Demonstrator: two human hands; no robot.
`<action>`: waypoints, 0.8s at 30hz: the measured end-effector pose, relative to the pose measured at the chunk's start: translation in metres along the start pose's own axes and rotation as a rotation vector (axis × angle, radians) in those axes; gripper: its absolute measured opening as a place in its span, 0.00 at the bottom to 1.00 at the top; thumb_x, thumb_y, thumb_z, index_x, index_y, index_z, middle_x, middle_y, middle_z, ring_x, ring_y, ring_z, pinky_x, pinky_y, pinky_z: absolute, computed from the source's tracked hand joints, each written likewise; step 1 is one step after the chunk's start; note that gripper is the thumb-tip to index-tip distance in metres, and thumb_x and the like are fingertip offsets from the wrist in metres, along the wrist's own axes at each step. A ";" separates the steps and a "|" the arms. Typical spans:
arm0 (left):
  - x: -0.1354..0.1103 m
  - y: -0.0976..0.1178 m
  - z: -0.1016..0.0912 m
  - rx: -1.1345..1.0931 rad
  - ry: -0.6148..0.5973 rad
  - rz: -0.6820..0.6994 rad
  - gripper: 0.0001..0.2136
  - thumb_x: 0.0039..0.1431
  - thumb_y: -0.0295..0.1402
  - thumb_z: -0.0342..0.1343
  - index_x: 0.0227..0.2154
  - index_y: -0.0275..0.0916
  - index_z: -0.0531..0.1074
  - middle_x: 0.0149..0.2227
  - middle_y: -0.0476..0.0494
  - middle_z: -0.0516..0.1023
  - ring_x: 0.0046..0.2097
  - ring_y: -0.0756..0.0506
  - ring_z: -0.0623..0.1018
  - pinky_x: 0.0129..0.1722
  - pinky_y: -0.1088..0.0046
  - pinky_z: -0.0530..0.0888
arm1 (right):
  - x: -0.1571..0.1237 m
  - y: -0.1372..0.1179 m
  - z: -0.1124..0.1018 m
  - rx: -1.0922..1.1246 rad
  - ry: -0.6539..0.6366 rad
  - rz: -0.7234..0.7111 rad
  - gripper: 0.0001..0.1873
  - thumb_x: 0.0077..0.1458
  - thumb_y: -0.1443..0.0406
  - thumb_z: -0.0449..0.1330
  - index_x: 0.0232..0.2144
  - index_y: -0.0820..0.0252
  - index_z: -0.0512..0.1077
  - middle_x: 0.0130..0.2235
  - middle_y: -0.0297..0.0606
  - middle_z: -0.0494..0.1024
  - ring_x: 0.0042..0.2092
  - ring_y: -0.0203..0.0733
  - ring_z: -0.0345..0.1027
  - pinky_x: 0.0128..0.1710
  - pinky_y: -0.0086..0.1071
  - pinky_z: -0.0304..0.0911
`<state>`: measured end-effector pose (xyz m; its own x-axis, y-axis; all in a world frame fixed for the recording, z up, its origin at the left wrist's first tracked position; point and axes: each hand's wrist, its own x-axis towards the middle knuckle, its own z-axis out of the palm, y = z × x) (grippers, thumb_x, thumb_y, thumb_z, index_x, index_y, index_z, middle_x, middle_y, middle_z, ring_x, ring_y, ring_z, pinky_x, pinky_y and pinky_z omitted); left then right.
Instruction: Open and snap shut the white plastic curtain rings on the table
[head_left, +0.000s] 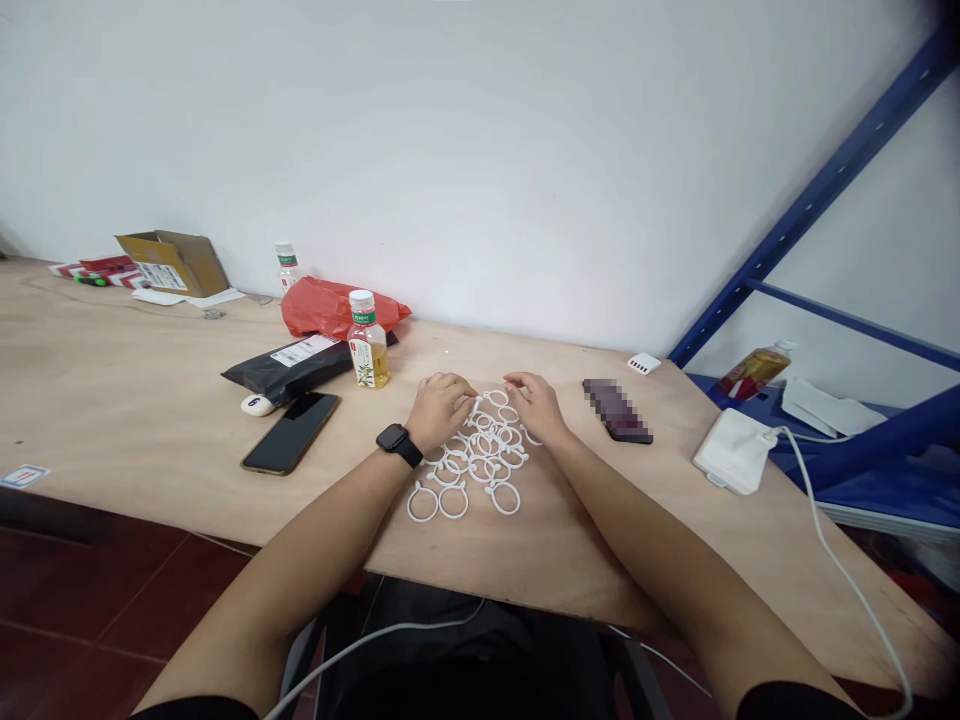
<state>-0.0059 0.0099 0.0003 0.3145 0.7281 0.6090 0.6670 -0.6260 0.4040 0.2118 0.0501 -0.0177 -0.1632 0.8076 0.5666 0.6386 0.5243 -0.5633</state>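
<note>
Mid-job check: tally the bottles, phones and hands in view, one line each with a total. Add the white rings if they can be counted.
Bottles: 3
Phones: 2
Hands (left hand, right hand): 2
Total: 7, without the white rings, which overlap too much to count.

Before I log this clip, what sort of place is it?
Probably a workshop or packing room: a long wooden table against a bare wall, a blue metal rack and an open cardboard box.
</note>
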 end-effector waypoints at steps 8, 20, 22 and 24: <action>-0.001 0.000 0.004 0.022 -0.114 -0.056 0.10 0.63 0.34 0.50 0.38 0.42 0.77 0.42 0.44 0.78 0.47 0.43 0.73 0.50 0.61 0.65 | 0.003 0.024 0.007 -0.320 -0.334 0.155 0.19 0.56 0.54 0.59 0.48 0.53 0.75 0.51 0.40 0.75 0.53 0.49 0.66 0.55 0.41 0.57; -0.002 -0.010 0.013 -0.047 -0.066 -0.121 0.12 0.62 0.35 0.53 0.45 0.40 0.75 0.41 0.43 0.79 0.46 0.43 0.76 0.50 0.61 0.70 | -0.003 0.007 0.007 -0.122 -0.168 -0.003 0.07 0.58 0.63 0.56 0.34 0.57 0.73 0.46 0.42 0.74 0.51 0.46 0.65 0.52 0.40 0.59; -0.001 -0.010 0.013 -0.106 -0.008 -0.113 0.14 0.62 0.34 0.53 0.50 0.40 0.73 0.41 0.43 0.80 0.45 0.43 0.76 0.49 0.62 0.71 | -0.007 -0.002 0.006 0.019 -0.112 -0.114 0.08 0.60 0.62 0.54 0.36 0.57 0.72 0.49 0.44 0.72 0.53 0.46 0.64 0.54 0.42 0.59; 0.000 -0.010 0.012 -0.160 0.051 -0.086 0.14 0.62 0.34 0.54 0.49 0.40 0.73 0.40 0.43 0.80 0.43 0.44 0.77 0.47 0.63 0.72 | -0.010 -0.011 0.006 0.101 -0.101 -0.184 0.09 0.62 0.60 0.52 0.37 0.56 0.70 0.50 0.44 0.70 0.54 0.47 0.63 0.55 0.44 0.59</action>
<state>-0.0043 0.0196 -0.0113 0.2237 0.7683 0.5997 0.5728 -0.6015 0.5569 0.2017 0.0376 -0.0212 -0.3479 0.7161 0.6051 0.5132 0.6856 -0.5164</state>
